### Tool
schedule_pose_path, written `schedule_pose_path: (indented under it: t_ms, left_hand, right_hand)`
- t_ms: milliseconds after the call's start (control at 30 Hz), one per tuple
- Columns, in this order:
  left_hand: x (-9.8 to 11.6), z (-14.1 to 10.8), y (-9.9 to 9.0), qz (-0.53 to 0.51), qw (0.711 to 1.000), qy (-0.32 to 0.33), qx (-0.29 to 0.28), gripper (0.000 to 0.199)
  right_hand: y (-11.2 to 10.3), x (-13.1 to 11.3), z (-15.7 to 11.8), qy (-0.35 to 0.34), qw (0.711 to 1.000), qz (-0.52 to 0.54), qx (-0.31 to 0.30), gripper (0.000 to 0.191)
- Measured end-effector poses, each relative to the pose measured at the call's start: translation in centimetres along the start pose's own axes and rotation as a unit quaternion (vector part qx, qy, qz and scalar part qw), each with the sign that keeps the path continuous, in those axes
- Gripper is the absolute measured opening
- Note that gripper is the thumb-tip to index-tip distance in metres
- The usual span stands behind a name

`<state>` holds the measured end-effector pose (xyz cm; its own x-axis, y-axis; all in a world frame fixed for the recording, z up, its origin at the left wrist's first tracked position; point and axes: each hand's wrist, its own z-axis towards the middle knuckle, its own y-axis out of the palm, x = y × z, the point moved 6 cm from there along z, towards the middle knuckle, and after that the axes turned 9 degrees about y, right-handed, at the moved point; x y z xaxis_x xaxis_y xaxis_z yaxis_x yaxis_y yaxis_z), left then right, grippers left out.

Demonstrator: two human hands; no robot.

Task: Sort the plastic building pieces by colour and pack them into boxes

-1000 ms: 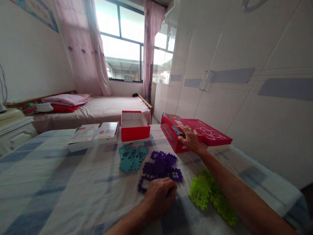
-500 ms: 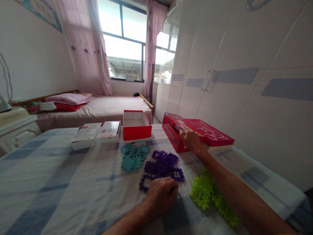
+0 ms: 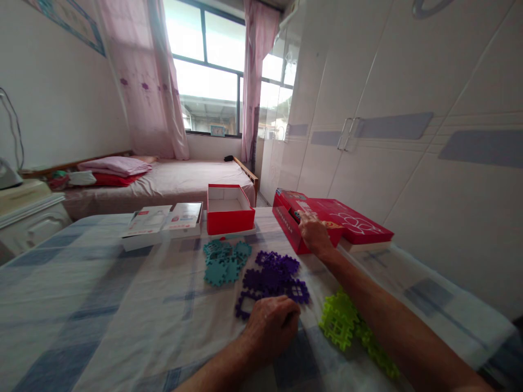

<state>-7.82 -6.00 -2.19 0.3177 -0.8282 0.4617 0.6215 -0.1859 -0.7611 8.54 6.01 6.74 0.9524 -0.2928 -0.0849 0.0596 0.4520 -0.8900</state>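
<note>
My right hand (image 3: 314, 234) reaches to the near side of a red box (image 3: 288, 220), its fingertips at the gap under a printed red lid or packet; what they grip there is hidden. My left hand (image 3: 274, 325) rests curled on the cloth, at the near edge of a pile of purple notched pieces (image 3: 269, 275); its fingers are closed and their inside is hidden. Teal notched pieces (image 3: 223, 262) lie left of the purple ones. Yellow-green pieces (image 3: 338, 318) lie at the right, partly under my right forearm.
An open red box (image 3: 229, 220) stands at the back middle, with two white boxes (image 3: 149, 223) (image 3: 186, 219) to its left. A flat red box (image 3: 359, 226) lies at the back right. Beyond the table (image 3: 102, 305) are a bed (image 3: 183, 177) and a white wardrobe (image 3: 368, 81).
My right hand has shifted slightly down and left along the red box, its fingers more bent at the gap. My left hand has stayed nearly in place.
</note>
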Motion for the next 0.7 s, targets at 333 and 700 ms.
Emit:
schedule_pose_path:
  t_ms: [333,700]
  left_hand:
    - [-0.2,0.1,0.2,0.0,1.0,0.003,0.01,0.016]
    - [-0.2,0.2,0.2,-0.003,1.0,-0.009,-0.004,0.017]
  right_hand:
    - [-0.9,-0.8,0.7,0.016,0.998,-0.013,-0.053,0.04]
    - [-0.1,-1.7,7.2,0.121,0.986,-0.002,-0.118,0.069]
